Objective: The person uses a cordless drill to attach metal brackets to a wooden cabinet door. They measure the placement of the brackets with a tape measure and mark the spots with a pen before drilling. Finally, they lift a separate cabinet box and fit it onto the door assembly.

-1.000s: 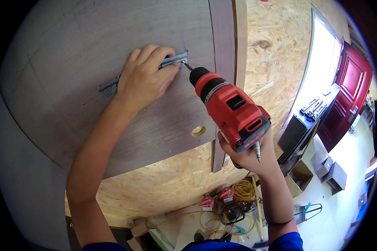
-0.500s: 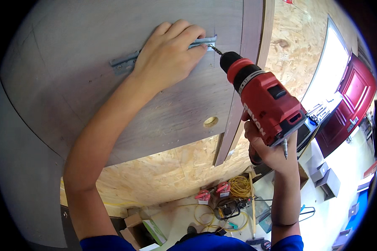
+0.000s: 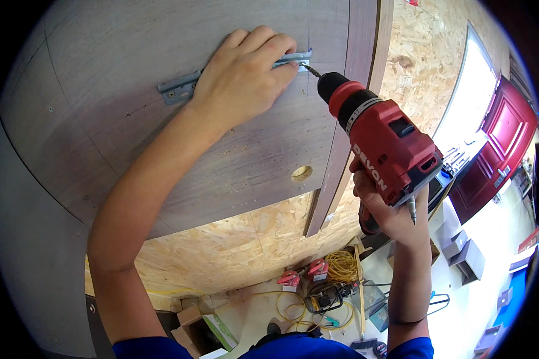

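A long metal rail (image 3: 178,88), silvery and slotted, lies slantwise against a grey wood-grain panel (image 3: 269,143). My left hand (image 3: 244,78) is closed over its middle, thumb and fingers pinching it near the right end and hiding much of its length. In my right hand (image 3: 384,203) is a red and black cordless drill (image 3: 395,146), gripped by its handle. Its dark twist bit (image 3: 311,70) points up and left, the tip at the rail's right end beside my left thumb. Whether the tip has entered the panel I cannot tell.
A round hole (image 3: 302,173) pierces the panel's lower right. Chipboard (image 3: 239,251) runs below. On the floor are coiled yellow hose (image 3: 342,267), red tools (image 3: 318,269), a small machine (image 3: 324,295) and an open cardboard box (image 3: 191,328). A red door (image 3: 503,143) stands at right.
The drill has shifted slightly right and down with my right hand, and its bit shows a little more length. My left hand stays on the rail, nearly unmoved.
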Action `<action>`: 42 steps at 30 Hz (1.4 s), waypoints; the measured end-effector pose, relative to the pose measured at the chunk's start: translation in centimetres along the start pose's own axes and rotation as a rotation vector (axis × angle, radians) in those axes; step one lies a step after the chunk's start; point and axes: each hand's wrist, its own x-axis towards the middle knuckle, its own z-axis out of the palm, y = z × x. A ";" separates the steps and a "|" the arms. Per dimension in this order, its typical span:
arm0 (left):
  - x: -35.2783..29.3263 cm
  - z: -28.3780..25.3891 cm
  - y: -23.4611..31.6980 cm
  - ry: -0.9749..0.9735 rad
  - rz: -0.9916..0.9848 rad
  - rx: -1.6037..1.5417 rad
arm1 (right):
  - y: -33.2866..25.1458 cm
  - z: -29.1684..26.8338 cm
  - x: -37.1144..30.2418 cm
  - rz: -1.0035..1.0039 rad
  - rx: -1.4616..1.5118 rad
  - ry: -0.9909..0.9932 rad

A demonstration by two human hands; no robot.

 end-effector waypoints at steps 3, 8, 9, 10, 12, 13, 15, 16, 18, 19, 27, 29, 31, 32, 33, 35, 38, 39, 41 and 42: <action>0.0 -0.1 0.0 0.004 0.002 0.012 | 0.0 0.0 0.2 -0.006 -0.035 -0.005; 0.0 0.3 -0.1 0.016 -0.014 -0.014 | 0.1 -0.3 0.2 0.087 -0.053 0.059; 0.0 0.3 -0.1 0.026 -0.013 -0.018 | 0.0 -0.3 0.2 0.145 -0.011 0.078; 0.1 0.2 -0.1 0.017 -0.019 -0.011 | -0.1 -0.3 0.2 0.202 0.031 0.097; 0.0 0.1 0.0 -0.004 -0.032 -0.004 | -0.2 -0.1 -0.1 0.124 -0.029 0.095; 0.0 0.1 0.0 -0.002 -0.026 0.002 | -0.1 0.0 -0.2 0.088 -0.059 0.093; -0.1 0.1 -0.1 0.000 -0.014 0.013 | -0.1 0.0 -0.3 0.051 -0.063 0.074; -0.2 0.1 0.0 -0.003 -0.013 0.020 | -0.2 0.0 -0.4 0.033 -0.063 0.063; -0.3 0.1 -0.1 -0.004 -0.011 0.032 | -0.6 -0.1 -0.3 0.051 -0.063 0.070; -0.2 0.1 -0.1 -0.012 -0.010 0.028 | -0.9 -0.1 -0.2 0.085 -0.063 0.087; 0.8 -1.4 0.5 -0.076 -0.041 -0.052 | -0.8 -0.2 -0.4 0.190 -0.067 0.119; 0.8 -1.5 0.5 -0.059 -0.027 -0.044 | -0.5 -0.6 -0.2 0.086 -0.154 0.094; 0.8 -1.6 0.4 -0.047 -0.015 -0.032 | -0.3 -0.5 0.0 0.031 -0.190 0.076; 0.8 -1.7 0.4 -0.042 -0.012 -0.023 | -0.3 -0.4 0.0 0.012 -0.202 0.076; 0.7 -1.7 0.4 -0.039 -0.009 -0.017 | -0.1 -0.1 -0.2 0.011 -0.198 0.090; 0.5 -1.7 0.5 -0.048 0.018 0.021 | -0.2 0.3 -0.5 0.029 -0.163 0.107; 0.6 -1.6 0.5 -0.077 0.023 0.038 | -0.6 0.4 -0.4 0.046 -0.114 0.108; 0.6 -1.7 0.5 -0.094 0.019 0.039 | -0.6 0.3 -0.3 0.031 -0.118 0.100; 0.8 -2.1 0.4 -0.076 0.033 0.027 | -0.6 0.2 -0.2 0.014 -0.118 0.091; 0.8 -2.0 0.5 -0.065 0.040 0.016 | -0.6 0.2 -0.2 0.014 -0.116 0.093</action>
